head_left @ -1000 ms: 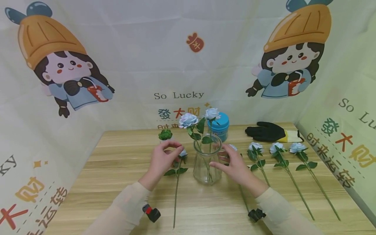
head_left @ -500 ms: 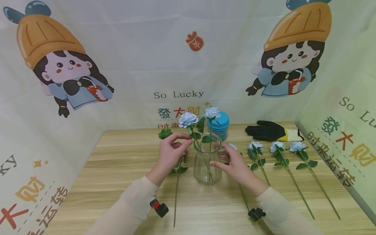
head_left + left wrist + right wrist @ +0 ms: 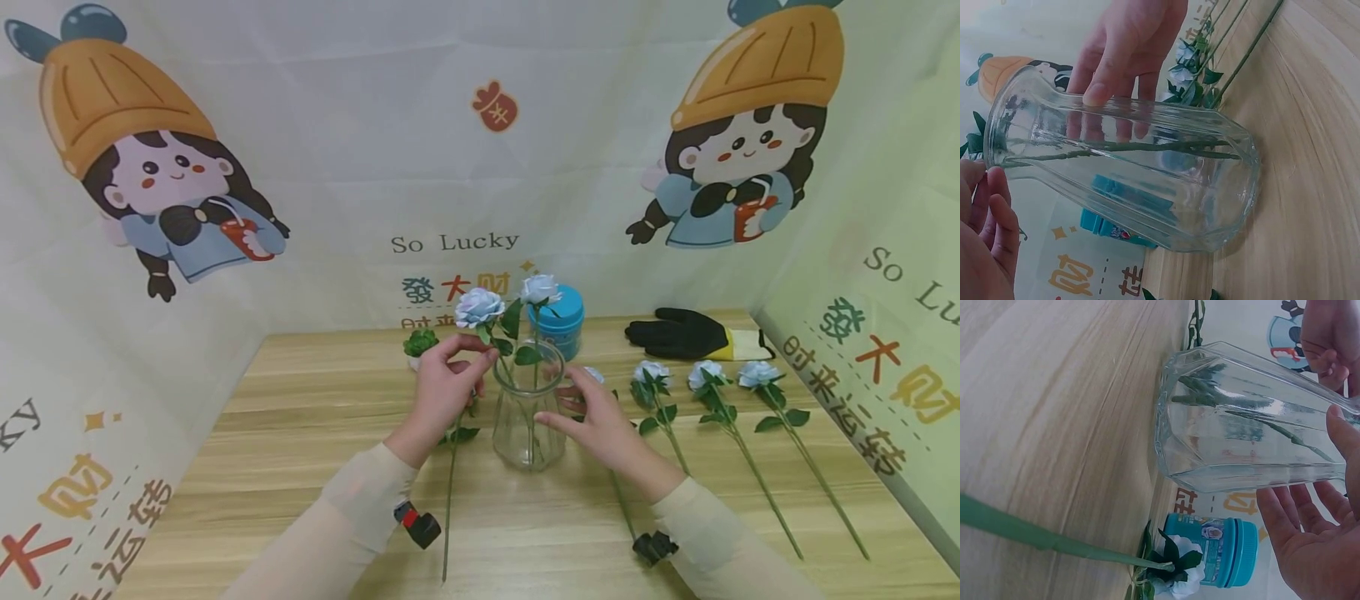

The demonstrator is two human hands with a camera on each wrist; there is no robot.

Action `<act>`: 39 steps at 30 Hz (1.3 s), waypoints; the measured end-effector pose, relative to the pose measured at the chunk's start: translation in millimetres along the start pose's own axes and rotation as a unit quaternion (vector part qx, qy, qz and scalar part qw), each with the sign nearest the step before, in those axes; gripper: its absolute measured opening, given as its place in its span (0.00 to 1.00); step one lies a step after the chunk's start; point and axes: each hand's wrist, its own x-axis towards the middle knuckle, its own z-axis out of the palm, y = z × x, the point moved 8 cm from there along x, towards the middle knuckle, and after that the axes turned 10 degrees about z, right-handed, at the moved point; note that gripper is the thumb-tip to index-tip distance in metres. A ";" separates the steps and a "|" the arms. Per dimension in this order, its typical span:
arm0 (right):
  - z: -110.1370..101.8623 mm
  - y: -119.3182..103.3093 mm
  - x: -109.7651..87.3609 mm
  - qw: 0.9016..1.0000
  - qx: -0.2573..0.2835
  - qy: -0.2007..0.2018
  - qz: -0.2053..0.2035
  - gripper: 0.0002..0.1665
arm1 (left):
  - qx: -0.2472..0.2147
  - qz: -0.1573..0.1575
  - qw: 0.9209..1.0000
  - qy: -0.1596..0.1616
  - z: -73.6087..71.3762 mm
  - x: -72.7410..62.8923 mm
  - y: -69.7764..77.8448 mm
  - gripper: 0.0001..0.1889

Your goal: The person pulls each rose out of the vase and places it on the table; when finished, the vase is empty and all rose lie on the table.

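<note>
A clear glass vase (image 3: 517, 433) stands upright on the wooden table, with two pale blue artificial roses in it, a left rose (image 3: 480, 307) and a right rose (image 3: 540, 289). My left hand (image 3: 447, 385) is at the left of the rim; its thumb and index finger pinch the left rose's stem just above the glass. My right hand (image 3: 606, 421) holds the vase from the right, its thumb (image 3: 1340, 434) on the near side and its fingers (image 3: 1300, 509) on the far side. In the left wrist view both stems slant inside the vase (image 3: 1147, 212).
Another rose (image 3: 450, 483) lies left of the vase, partly behind my left hand. Several roses (image 3: 759, 375) lie on the right. Behind stand a blue-lidded jar (image 3: 561, 321) and a small green plant (image 3: 421, 342). A black work glove (image 3: 678, 335) lies at the back right.
My left hand has moved right and slightly up, from above the lying rose to the left rose's stem at the vase rim. My right hand has stayed on the vase.
</note>
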 end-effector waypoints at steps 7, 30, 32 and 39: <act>-0.1 2.7 0.9 1.000 0.001 0.001 -0.001 0.37 | -0.022 0.036 0.999 0.025 -3.1 3.9 10.3 0.08; -0.8 2.2 -1.3 1.000 0.001 -0.001 -0.005 0.36 | -0.058 0.155 0.981 0.098 -45.6 36.2 91.1 0.05; -0.8 2.2 -1.1 1.000 0.000 -0.001 -0.004 0.37 | -0.063 0.165 0.979 0.103 -49.6 38.3 98.0 0.05; -0.7 0.6 -0.8 1.000 -0.009 -0.001 -0.007 0.37 | -0.071 0.197 0.970 0.121 -67.7 47.6 121.9 0.04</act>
